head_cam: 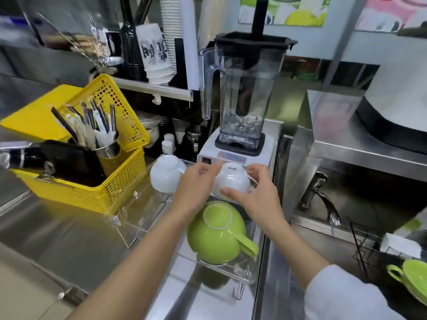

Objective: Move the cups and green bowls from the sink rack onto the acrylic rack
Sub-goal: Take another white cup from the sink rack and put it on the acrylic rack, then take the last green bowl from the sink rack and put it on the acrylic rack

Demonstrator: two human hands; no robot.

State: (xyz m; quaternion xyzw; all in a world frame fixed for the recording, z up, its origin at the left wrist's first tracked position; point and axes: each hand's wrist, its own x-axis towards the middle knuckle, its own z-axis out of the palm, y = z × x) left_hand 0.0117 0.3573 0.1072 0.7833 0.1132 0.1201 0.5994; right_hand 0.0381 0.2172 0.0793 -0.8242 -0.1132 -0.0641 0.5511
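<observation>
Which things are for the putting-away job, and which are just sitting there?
For the job: white cup, gripped by the right hand, touched by the left hand; second white cup; green bowl on the acrylic rack; second green bowl in the sink rack.
Just sitting there: blender, yellow basket, tap.

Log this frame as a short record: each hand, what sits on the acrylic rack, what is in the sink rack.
right hand: grips the white cup, upside down
left hand: fingers touch that cup
acrylic rack: holds second white cup and green bowl, both upside down
sink rack: holds another green bowl
</observation>
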